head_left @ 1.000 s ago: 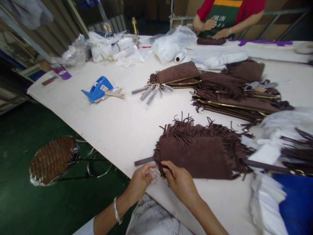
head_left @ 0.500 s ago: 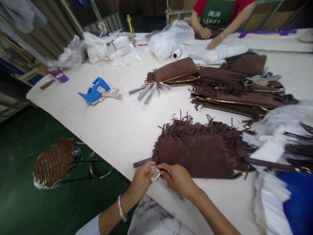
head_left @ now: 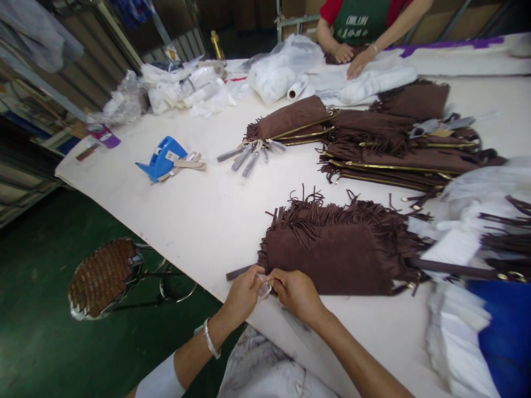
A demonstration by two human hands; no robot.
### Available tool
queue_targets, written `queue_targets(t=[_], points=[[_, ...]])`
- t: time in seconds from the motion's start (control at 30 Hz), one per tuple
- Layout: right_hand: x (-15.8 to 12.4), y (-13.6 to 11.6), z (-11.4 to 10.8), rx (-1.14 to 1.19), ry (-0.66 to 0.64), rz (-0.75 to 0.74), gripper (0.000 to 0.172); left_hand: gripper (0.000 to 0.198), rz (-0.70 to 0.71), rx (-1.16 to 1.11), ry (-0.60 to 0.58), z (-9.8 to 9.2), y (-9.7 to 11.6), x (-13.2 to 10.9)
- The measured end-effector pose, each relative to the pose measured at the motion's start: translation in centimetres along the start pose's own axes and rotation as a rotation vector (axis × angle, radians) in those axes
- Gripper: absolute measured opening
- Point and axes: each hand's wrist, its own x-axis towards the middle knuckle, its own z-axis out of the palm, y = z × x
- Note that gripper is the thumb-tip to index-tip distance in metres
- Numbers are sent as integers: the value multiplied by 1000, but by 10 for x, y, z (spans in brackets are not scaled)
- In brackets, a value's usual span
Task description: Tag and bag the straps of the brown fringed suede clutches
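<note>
In front of me, at the near edge of the table, a dark brown fringed bag (head_left: 327, 257) lies flat, its fringe bunched along the far side. My left hand (head_left: 244, 293) is closed in a pinch on a small ring wrapped in clear plastic (head_left: 264, 289). Right beside it, my right hand (head_left: 299, 296) also pinches at this ring, thumb and forefinger together. Both hands are at the bag's lower left corner. A brown strap end (head_left: 236, 273) sticks out past the left hand. Fingers partly hide the ring, so its details are unclear.
Farther back lie stacked brown bags (head_left: 398, 160) with gold zips and wrapped pulls. A blue tape dispenser (head_left: 162, 157) stands left, with paper strips. Plastic bags (head_left: 282, 66) heap at the back, near a co-worker's hands (head_left: 360, 62). A stool (head_left: 105, 276) stands left of the table.
The view has shifted slightly. Both hands stay at the bag's corner with the fingertips closer together, and the wrapped ring has turned a little between them.
</note>
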Motion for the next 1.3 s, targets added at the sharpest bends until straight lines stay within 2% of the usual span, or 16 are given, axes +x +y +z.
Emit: queue_targets(t=[0.1,0.2,0.3,0.37,0.5,0.57,0.67,0.77,0.8,0.93,1.03,1.2,1.3], points=[[-2,-3,3,-83,47,-7,24,31,-105,-231,-65,-9,-13,-7],[-5,-6,8,-157,78,4,24,31,-151,-295,-61,-17,-20,-19],[-7,-9,13,-203,81,26,23,28,-134,-305,-77,-18,-19,-31],[-6,-10,16,-228,88,46,21,26,-75,-208,-53,-14,-14,-36],[-3,-13,21,-267,118,87,18,19,43,214,87,-4,-3,-36],[-4,-14,22,-277,126,103,19,14,87,349,111,-2,0,-34],[-10,-15,18,-275,137,84,28,10,139,411,97,-2,0,-31],[-18,-14,9,-241,95,-81,50,14,184,407,101,-2,-2,-30],[-20,-14,6,-241,65,-129,51,14,197,400,106,-1,-3,-29],[-20,-13,-2,-342,5,-121,34,9,213,365,129,5,-2,-23],[-18,-11,-2,-394,17,-103,32,8,163,206,117,7,-4,-18],[-17,-6,1,-393,22,-79,36,28,-92,-406,-90,-5,-12,-29],[-16,-4,3,-385,23,-80,37,29,-210,-620,-106,-12,-9,-39]])
